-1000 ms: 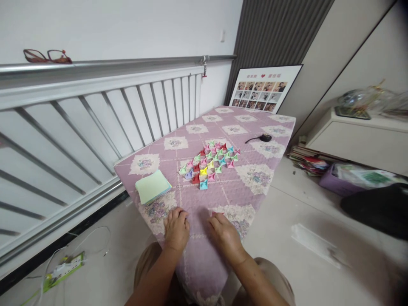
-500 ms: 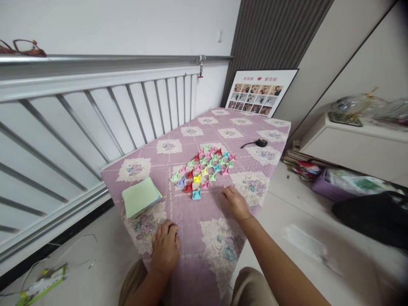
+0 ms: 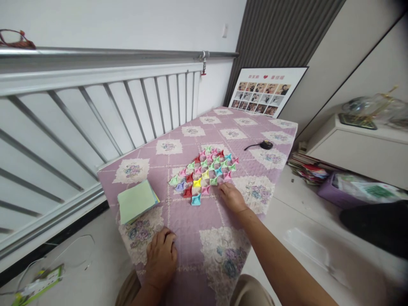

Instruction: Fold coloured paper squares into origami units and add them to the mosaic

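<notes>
Many small folded paper pieces in red, pink, green, blue and yellow form a lattice (image 3: 205, 173) on the table's flowered cloth (image 3: 188, 221). My right hand (image 3: 232, 197) is at the lattice's near right edge, its fingers curled beside a green and a pink piece; whether it grips anything is too small to tell. My left hand (image 3: 161, 254) rests on the cloth near the front left edge, fingers loosely bent and holding nothing. Ahead of it lies a stack of square paper (image 3: 137, 200), pale green on top.
A black round object with a thin strap (image 3: 266, 145) lies at the right back of the table. A photo board (image 3: 267, 91) stands behind. A white radiator (image 3: 143, 106) runs along the left side, and a white cabinet (image 3: 360, 140) stands right.
My right hand has moved slightly closer to the lattice's near right edge. My left hand stays on the cloth. The whole view has shifted a little.
</notes>
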Tool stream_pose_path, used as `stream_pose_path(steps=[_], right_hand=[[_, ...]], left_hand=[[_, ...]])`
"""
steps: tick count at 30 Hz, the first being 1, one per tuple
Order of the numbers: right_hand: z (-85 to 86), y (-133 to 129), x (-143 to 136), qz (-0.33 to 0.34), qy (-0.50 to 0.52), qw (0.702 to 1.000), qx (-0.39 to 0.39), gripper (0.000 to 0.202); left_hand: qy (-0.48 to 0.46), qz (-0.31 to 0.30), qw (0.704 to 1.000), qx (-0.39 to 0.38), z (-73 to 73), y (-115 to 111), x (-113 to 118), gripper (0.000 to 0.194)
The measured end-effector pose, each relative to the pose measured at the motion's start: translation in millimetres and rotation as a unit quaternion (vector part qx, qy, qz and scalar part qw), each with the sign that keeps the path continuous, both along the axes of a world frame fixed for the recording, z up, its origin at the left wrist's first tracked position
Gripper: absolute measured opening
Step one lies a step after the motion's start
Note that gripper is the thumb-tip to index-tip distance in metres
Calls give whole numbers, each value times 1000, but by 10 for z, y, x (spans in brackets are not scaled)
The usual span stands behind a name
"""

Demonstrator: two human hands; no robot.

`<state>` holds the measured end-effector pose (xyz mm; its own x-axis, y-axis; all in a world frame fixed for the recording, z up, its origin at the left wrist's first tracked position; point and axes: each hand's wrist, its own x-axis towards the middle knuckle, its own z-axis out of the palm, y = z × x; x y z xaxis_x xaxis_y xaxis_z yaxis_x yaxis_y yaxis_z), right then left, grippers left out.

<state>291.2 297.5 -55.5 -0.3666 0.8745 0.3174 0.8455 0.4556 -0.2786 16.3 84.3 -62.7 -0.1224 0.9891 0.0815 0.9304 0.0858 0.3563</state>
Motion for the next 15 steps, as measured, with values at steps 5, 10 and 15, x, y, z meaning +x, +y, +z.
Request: stream_pose_path(steps=[5, 10, 15], right_hand=[[-20, 63, 29, 12, -8, 1000, -15, 20], [-33, 87, 44, 28, -10, 999, -17, 19], [-33, 70, 56, 14, 15, 1000, -6, 18]], left_hand=[[-3, 0, 1000, 9, -12, 2, -5, 27], [-6, 7, 1000, 6, 10, 0, 8, 26], [-3, 2, 1000, 3, -6, -2, 11, 27]])
